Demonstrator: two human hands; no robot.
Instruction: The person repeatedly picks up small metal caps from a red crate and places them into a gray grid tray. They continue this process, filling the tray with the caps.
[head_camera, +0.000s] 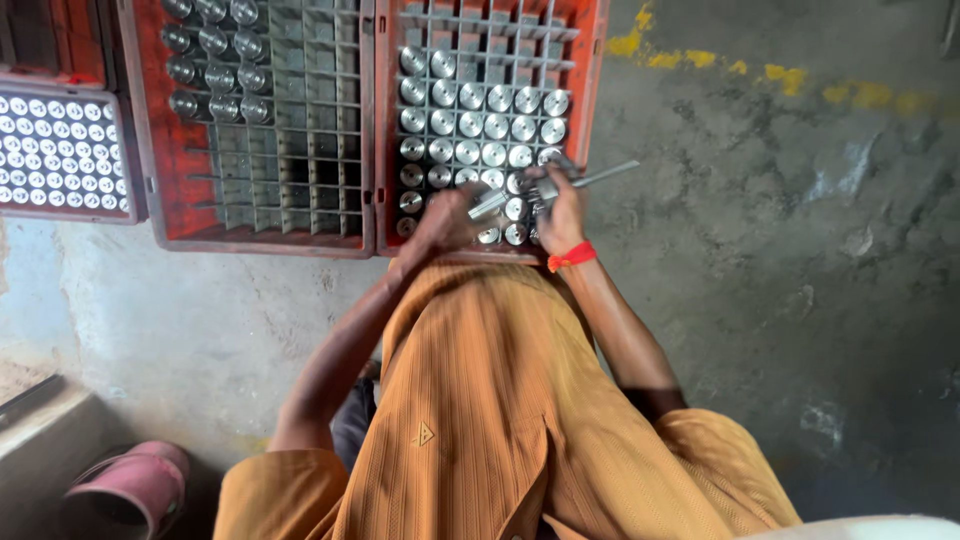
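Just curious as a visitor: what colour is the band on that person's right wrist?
The wrist band is bright red-orange, seen in the head view just behind the right hand.

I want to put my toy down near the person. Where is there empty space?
The grey concrete floor right of the red crate is bare, up to the yellow paint marks. The pale floor below the left crate is bare too, above the pink bucket. It is crowded where both hands, left hand and right hand, work among the metal cylinders.
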